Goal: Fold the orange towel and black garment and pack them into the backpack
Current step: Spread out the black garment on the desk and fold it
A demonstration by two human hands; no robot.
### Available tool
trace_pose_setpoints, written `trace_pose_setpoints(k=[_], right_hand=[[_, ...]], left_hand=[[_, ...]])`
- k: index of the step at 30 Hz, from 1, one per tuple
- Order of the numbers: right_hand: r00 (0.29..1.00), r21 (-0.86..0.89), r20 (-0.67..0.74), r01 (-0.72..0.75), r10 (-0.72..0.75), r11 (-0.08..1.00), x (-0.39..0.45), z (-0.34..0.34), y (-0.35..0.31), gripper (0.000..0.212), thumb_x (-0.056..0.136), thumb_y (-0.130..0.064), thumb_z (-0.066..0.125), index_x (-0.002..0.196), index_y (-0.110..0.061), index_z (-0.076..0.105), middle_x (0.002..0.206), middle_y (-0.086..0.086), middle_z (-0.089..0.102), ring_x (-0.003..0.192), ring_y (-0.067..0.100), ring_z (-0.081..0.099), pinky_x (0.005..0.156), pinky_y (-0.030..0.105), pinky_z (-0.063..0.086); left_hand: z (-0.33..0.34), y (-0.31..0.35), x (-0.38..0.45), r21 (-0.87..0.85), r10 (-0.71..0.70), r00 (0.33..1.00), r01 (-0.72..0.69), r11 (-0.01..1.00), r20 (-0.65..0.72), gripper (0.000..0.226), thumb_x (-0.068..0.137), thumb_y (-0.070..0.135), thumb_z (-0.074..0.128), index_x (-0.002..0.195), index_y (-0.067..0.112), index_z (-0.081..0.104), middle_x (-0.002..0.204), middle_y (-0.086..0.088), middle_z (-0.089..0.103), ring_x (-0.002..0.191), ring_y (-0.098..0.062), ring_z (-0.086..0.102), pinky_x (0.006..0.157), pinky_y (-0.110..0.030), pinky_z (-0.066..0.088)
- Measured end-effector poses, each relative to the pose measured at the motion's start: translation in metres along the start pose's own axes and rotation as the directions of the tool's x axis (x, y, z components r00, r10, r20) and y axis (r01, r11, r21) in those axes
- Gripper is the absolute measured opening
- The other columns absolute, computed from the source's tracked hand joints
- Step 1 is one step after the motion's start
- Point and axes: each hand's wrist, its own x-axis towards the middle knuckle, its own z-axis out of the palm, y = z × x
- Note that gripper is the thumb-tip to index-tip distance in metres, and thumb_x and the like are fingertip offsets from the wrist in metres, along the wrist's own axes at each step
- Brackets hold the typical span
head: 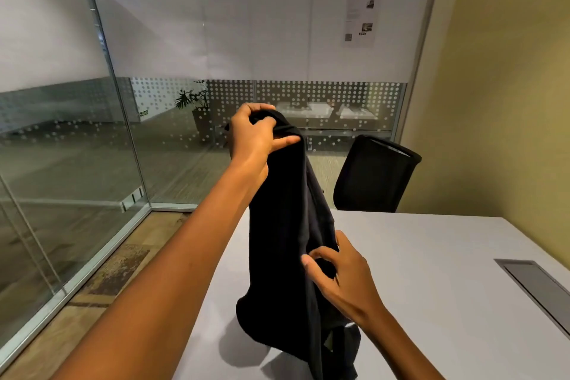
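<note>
Two hands hold the garment (287, 225) above the tabletop (431, 271): left hand (256, 136) clenched on its top, right hand (342, 271) pinching lower down. Its limp hem may bunch on the tabletop, spoiling the fold. Neither towel nor backpack shows.

Black chair (374, 176) behind white table (431, 256)

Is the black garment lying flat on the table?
No, the left hand holds the black garment up high above the table.
</note>
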Motion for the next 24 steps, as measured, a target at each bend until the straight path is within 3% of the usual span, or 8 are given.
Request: trace_pose_setpoints(k=[3, 7, 11, 14, 17, 19, 21, 24], right_hand=[[0.995, -0.066, 0.066, -0.076, 0.080, 0.995, -0.001, 0.002, -0.009, 0.072, 0.064, -0.089, 0.041, 0.096, -0.030, 0.067, 0.103, -0.020, 0.043, 0.085, 0.001, 0.049, 0.073, 0.006, 0.040], [0.980, -0.212, 0.099, -0.152, 0.176, 0.965, -0.003, 0.008, 0.006, 0.028, 0.089, -0.040, 0.058, 0.102, -0.017, 0.064, 0.109, -0.006, 0.045, 0.080, 0.009, 0.054, 0.070, 0.014, 0.047], [0.930, -0.093, 0.123, -0.336, 0.346, 0.937, -0.011, 0.007, 0.037, 0.011, 0.083, -0.027, 0.064, 0.084, -0.017, 0.069, 0.084, -0.014, 0.059, 0.076, 0.009, 0.061, 0.076, 0.034, 0.055], [0.928, 0.068, 0.130, -0.359, 0.349, 0.931, -0.017, 0.011, 0.050, 0.024, 0.071, -0.047, 0.064, 0.076, -0.025, 0.071, 0.079, -0.015, 0.067, 0.079, 0.005, 0.066, 0.078, 0.039, 0.056], [0.944, 0.146, 0.181, -0.302, 0.275, 0.942, -0.016, 0.014, 0.035, 0.046, 0.065, -0.076, 0.059, 0.084, -0.037, 0.072, 0.086, -0.010, 0.060, 0.082, 0.005, 0.062, 0.074, 0.024, 0.053], [0.927, 0.109, 0.286, -0.284, 0.243, 0.953, -0.015, 0.020, 0.020, 0.073, 0.055, -0.089, 0.050, 0.103, -0.038, 0.070, 0.097, -0.009, 0.053, 0.090, 0.004, 0.057, 0.077, 0.016, 0.048], [0.881, 0.010, 0.389, -0.296, 0.269, 0.955, -0.016, 0.028, 0.007, 0.097, 0.048, -0.094, 0.049, 0.122, -0.032, 0.062, 0.114, -0.012, 0.046, 0.104, 0.004, 0.053, 0.090, 0.020, 0.048], [0.888, -0.180, 0.359, -0.237, 0.288, 0.955, -0.024, 0.042, 0.004, 0.089, 0.060, -0.086, 0.052, 0.125, -0.026, 0.058, 0.123, -0.009, 0.044, 0.110, 0.012, 0.052, 0.094, 0.026, 0.048]], left_hand=[[0.001, -0.003, -0.002, 0.005, -0.022, 1.000, 0.022, 1.000, -0.022, 0.022, 0.091, -0.005, 0.046, 0.086, 0.013, 0.057, 0.101, -0.011, 0.055, 0.050, -0.017, 0.068, 0.064, -0.035, 0.060], [-0.006, -0.005, 0.000, 0.013, 0.002, 0.998, -0.001, 1.000, -0.057, 0.019, 0.091, -0.005, 0.045, 0.093, 0.009, 0.057, 0.101, -0.011, 0.056, 0.052, -0.016, 0.069, 0.067, -0.036, 0.060], [-0.023, -0.006, 0.008, 0.014, 0.013, 0.988, -0.011, 1.000, -0.156, 0.018, 0.092, -0.003, 0.046, 0.091, 0.011, 0.056, 0.098, -0.009, 0.058, 0.052, -0.016, 0.069, 0.075, -0.040, 0.059], [-0.034, -0.008, 0.011, 0.033, 0.029, 0.984, -0.024, 0.999, -0.177, 0.016, 0.092, -0.003, 0.048, 0.092, 0.010, 0.057, 0.097, -0.006, 0.058, 0.053, -0.015, 0.069, 0.076, -0.041, 0.059], [-0.033, -0.012, 0.004, 0.085, 0.057, 0.989, -0.045, 0.995, -0.137, 0.015, 0.090, -0.002, 0.051, 0.092, 0.010, 0.060, 0.097, -0.008, 0.062, 0.055, -0.019, 0.070, 0.073, -0.041, 0.059], [-0.027, -0.015, 0.000, 0.111, 0.071, 0.989, -0.057, 0.992, -0.129, 0.014, 0.089, -0.001, 0.054, 0.090, 0.011, 0.062, 0.101, -0.011, 0.064, 0.055, -0.021, 0.070, 0.071, -0.041, 0.060], [-0.021, -0.016, -0.003, 0.097, 0.058, 0.989, -0.045, 0.994, -0.135, 0.014, 0.088, -0.001, 0.055, 0.090, 0.010, 0.063, 0.105, -0.012, 0.064, 0.055, -0.021, 0.070, 0.071, -0.042, 0.060], [-0.015, -0.017, -0.005, 0.056, 0.021, 0.987, -0.012, 0.998, -0.157, 0.015, 0.089, -0.001, 0.054, 0.090, 0.012, 0.061, 0.106, -0.012, 0.063, 0.057, -0.023, 0.071, 0.073, -0.041, 0.060]])
